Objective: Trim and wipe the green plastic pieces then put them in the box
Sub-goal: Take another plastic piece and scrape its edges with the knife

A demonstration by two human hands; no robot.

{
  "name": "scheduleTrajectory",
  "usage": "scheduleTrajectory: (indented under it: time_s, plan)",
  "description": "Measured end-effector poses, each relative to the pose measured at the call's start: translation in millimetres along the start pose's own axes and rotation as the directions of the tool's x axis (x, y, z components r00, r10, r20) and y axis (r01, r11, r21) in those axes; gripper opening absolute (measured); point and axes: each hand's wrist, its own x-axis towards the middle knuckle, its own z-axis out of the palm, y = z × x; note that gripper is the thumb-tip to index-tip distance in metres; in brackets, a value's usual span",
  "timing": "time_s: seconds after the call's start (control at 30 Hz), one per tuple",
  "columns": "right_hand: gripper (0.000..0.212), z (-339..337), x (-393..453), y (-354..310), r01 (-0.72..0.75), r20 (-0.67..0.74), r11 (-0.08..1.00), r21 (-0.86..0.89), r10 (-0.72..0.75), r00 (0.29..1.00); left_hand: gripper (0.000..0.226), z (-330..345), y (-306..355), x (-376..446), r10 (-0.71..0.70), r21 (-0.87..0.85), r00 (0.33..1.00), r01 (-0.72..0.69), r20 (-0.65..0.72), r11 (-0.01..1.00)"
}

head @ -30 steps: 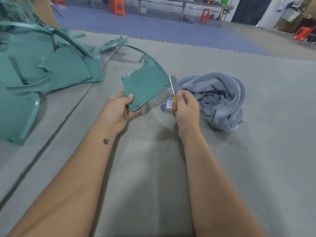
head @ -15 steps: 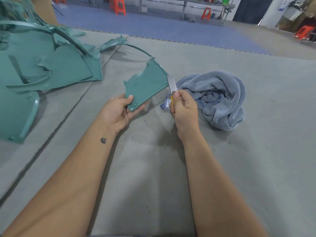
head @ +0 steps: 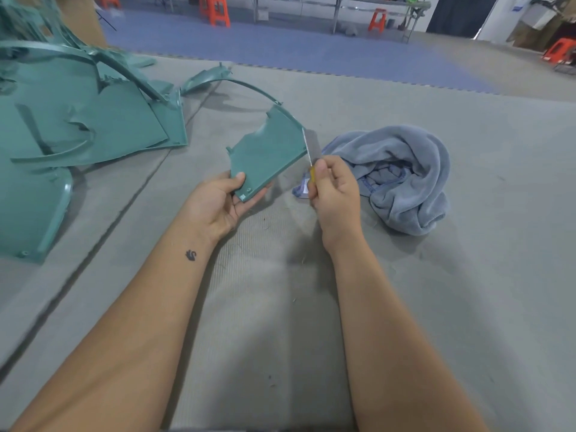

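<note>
Two bare hands work above a grey mat (head: 311, 307) that covers the floor. The left hand (head: 223, 202) grips the near corner of a green plastic piece (head: 268, 154), thumb curled on its upper face and fingers underneath, so the flat panel is lifted off the mat and tilts up and away from the person. A thin curved strip runs from the panel's far corner back toward the heap on the left. The right hand (head: 335, 194) has its fingers curled round the yellow handle of a small blade (head: 308, 148), whose thin metal edge points upward and lies against the right-hand edge of the held piece. Just beyond and to the right of that hand a crumpled blue-grey cloth (head: 405, 179) lies on the mat, close to the knuckles but apart from them. On the left a pile of green plastic pieces (head: 78, 120) lies on the mat, large curved panels and strips overlapping one another, well apart from the held piece. Small shavings dot the mat beneath the hands. Farther back the mat meets a blue floor (head: 311, 48), where several orange stools (head: 218, 10) stand near a long table (head: 343, 3).
</note>
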Motion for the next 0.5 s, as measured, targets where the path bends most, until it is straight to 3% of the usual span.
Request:
scheduleTrajectory:
  time_s: [0.13, 0.4, 0.5]
  plan:
    - [0.026, 0.8, 1.1, 3.2, 0.002, -0.019, 0.996, -0.088, -0.004, 1.000, 0.019, -0.5, 0.5, -0.4, -0.007, 0.013, 1.000, 0.007, -0.005, 1.000]
    - [0.026, 0.2, -3.7, -1.7, 0.004, 0.052, 0.999, -0.053, -0.001, 0.999, 0.019, -3.4, 2.1, -0.1, -0.022, -0.025, 1.000, 0.022, -0.008, 0.999]
    - [0.028, 4.4, -6.2, -2.4, 0.032, 0.108, 0.987, -0.159, -0.015, 0.994, 0.019, -2.7, 0.3, 0.9, -0.017, -0.070, 1.000, 0.017, 0.001, 0.997]
